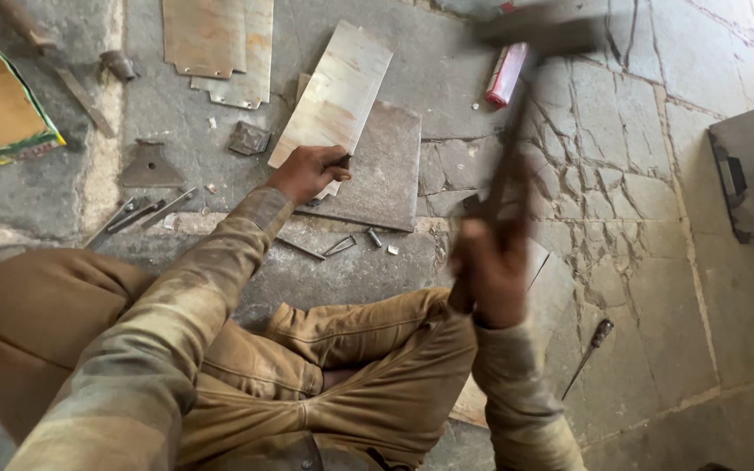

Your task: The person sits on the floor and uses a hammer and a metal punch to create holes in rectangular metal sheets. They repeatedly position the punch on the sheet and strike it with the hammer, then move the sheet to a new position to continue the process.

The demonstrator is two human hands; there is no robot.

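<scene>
- Pale rectangular metal sheet (338, 92): it lies tilted on the dark grey square steel plate (381, 170), which rests on the cracked stone floor (639, 201).
- My left hand (307, 171) sits at the sheet's near end, grip closed around a small dark tool.
- My right hand (492, 272), right of the plate, has its grip wrapped tight on a motion-blurred, raised long-handled hammer (538, 30).
- A red tube (506, 74) lies just beyond the plate.

Open cracked stone floor (647, 218) rightward; leftward, metal sheets (220, 44), cardboard box (2, 105) and scattered tools (141, 211).
</scene>
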